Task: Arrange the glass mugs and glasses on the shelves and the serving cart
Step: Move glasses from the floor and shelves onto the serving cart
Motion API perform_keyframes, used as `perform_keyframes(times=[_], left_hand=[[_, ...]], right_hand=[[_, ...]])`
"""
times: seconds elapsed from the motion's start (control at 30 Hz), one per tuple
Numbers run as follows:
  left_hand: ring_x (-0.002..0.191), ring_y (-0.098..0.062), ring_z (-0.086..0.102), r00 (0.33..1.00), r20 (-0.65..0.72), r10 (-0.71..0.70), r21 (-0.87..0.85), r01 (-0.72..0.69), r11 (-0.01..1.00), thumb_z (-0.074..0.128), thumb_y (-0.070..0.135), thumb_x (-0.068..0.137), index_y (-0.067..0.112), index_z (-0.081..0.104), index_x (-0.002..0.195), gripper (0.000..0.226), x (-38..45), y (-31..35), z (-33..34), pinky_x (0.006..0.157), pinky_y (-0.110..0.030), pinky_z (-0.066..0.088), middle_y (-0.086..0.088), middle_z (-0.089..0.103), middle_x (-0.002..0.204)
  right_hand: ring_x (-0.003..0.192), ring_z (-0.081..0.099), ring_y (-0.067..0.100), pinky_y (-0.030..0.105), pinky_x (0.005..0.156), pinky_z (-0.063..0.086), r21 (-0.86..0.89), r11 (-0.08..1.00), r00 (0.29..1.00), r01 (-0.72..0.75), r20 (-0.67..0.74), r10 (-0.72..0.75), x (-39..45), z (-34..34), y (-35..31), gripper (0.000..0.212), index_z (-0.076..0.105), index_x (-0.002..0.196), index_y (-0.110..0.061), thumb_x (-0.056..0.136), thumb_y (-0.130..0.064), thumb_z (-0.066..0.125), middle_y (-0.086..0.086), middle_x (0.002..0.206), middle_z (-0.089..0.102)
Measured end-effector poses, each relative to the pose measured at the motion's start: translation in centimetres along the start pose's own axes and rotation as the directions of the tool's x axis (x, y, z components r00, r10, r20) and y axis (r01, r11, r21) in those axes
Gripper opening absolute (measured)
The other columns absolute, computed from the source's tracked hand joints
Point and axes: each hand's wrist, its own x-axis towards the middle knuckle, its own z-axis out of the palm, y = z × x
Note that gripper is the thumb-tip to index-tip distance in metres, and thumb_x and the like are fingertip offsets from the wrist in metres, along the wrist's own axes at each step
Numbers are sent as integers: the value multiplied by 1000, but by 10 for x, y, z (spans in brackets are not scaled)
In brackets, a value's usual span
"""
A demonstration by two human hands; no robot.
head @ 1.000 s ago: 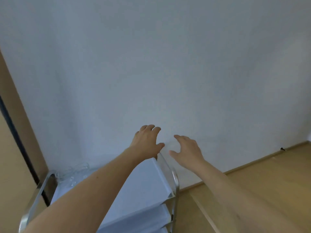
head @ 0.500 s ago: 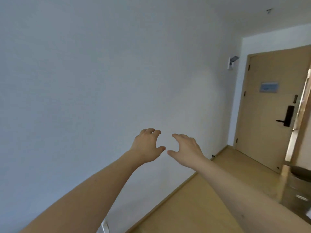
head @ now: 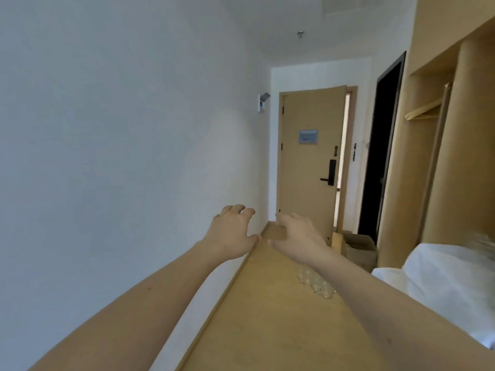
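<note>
Both my arms reach forward at chest height. My left hand is open, fingers curled and spread, holding nothing. My right hand is beside it, also open and empty. On the wooden floor below my right forearm stands a cluster of several clear glasses, partly hidden by that arm. The serving cart and the shelves are out of view.
A white wall runs along the left. A wooden door with a black handle closes the corridor ahead. A cardboard box sits near it. A wooden wardrobe and a white bed are at the right.
My view has swung right, from the cart by the wall to the corridor and door. The glasses on the floor have come into view. Both hands stay open and empty.
</note>
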Motion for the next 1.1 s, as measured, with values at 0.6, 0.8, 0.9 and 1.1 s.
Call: perform_keyframes(times=[0.6,0.8,0.9,1.1], left_hand=[[135,-29,39,935,53,350,-237,-329,914,62,50,90,21,46,145,65,135,16,114,109,-44,41,-7,44,149],[142,-32,33,916,57,398,-281,-368,886,63,51,91,22,38,152,72,186,56,145,114,-45,36,-10,37,157],[142,-30,32,907,59,418,-281,-387,878,63,50,93,23,38,152,70,219,80,160,112,-45,36,-9,37,157],[143,-30,33,890,77,449,-249,-419,873,62,49,94,22,39,151,68,292,128,193,113,-46,39,-8,36,158]], right_hand=[[133,43,30,48,106,44,-166,912,926,-376,-92,366,37,26,88,71,39,151,-25,89,-48,64,2,148,46],[127,47,29,47,101,48,-160,895,907,-417,-134,398,65,19,152,69,41,149,-30,87,-47,67,1,138,53],[124,49,29,46,99,49,-154,887,898,-435,-150,414,86,16,190,71,40,149,-29,87,-50,67,0,135,54],[128,47,29,43,99,45,-123,876,879,-466,-178,443,128,11,274,68,42,147,-30,87,-53,64,0,141,52]])
